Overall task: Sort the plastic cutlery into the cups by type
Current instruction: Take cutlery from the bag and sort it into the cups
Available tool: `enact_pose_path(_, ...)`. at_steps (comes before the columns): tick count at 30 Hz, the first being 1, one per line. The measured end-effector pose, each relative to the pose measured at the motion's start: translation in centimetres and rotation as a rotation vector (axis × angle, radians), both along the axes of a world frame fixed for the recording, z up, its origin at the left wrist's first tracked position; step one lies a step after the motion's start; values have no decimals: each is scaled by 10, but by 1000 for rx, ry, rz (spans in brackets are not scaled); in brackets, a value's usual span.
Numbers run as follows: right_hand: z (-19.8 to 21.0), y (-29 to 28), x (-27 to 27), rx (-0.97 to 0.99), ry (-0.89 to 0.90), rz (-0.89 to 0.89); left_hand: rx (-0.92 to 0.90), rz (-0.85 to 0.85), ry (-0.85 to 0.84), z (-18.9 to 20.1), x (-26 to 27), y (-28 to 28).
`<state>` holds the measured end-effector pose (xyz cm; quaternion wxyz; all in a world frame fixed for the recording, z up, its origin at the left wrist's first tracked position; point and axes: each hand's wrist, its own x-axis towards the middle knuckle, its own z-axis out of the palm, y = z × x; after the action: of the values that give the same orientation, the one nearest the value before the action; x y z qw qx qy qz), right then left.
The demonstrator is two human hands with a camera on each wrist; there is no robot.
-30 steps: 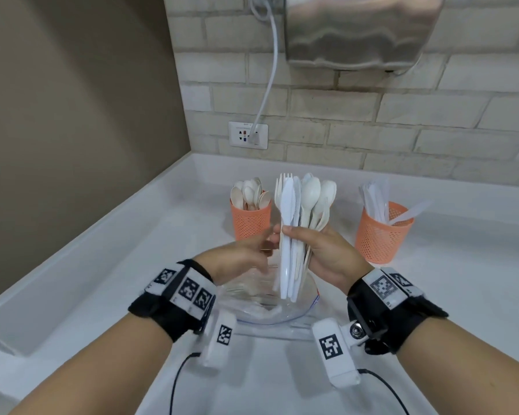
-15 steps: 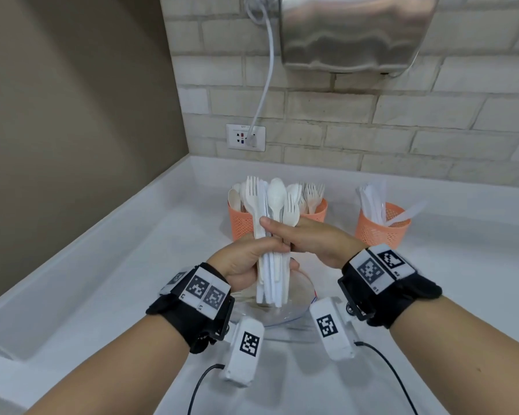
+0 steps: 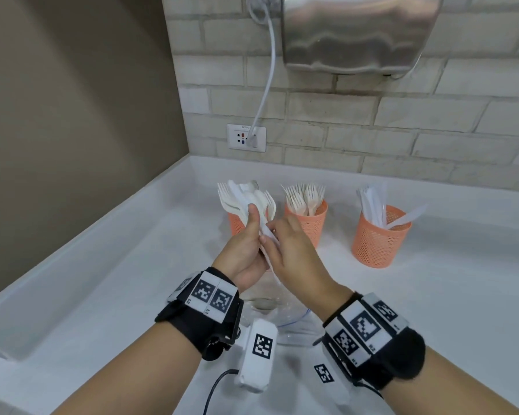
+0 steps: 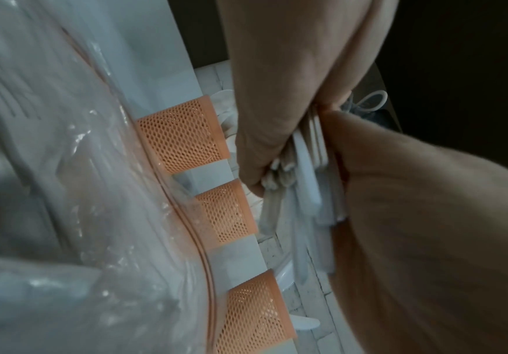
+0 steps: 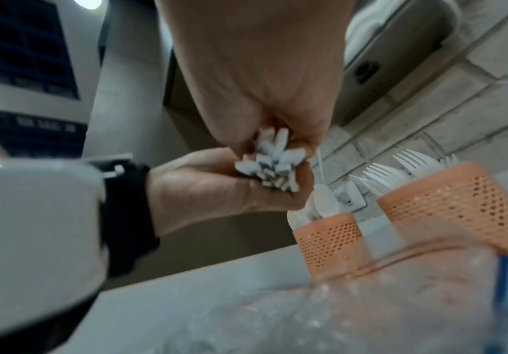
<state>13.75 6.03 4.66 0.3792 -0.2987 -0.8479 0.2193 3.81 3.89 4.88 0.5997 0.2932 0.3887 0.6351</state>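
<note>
My left hand (image 3: 243,247) grips a mixed bundle of white plastic cutlery (image 3: 244,200), heads up and tilted left, in front of the left orange mesh cup (image 3: 235,225). My right hand (image 3: 291,250) pinches the handles lower down, against the left palm. The handle ends (image 5: 272,165) show bunched between both hands, as does the cutlery bundle (image 4: 304,172) in the left wrist view. The left cup (image 5: 328,242) holds spoons. Forks fill the middle cup (image 3: 307,223), and knives stand in the right cup (image 3: 378,238).
A clear plastic container (image 3: 285,320) lies on the white counter (image 3: 432,295) right under my hands. A steel hand dryer (image 3: 357,34) hangs on the brick wall, its cord running to a socket (image 3: 246,137). A brown wall closes the left side.
The bundle passed from my right hand into my left and moved left, from before the middle cup to before the left cup, tilting left. My right hand slid down onto the handles.
</note>
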Motion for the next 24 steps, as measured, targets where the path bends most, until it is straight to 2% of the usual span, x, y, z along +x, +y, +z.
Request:
enact_pose_path(4, -2, 9, -2, -84, -40, -37, 2, 11, -78, -5, 3, -2)
enact_pose_path(10, 7, 14, 4, -252, -39, 46, 9, 27, -90, -10, -3, -1)
enact_pose_path(14, 6, 14, 2, -283, 8, 79, -11, 43, -119, -7, -3, 1)
enact_pose_path(18, 5, 22, 2, -270, -76, 55, -34, 25, -172, -6, -5, 0)
enact_pose_path(24, 6, 23, 4, -273, -128, 91, -36, 16, -119, -9, -4, 0)
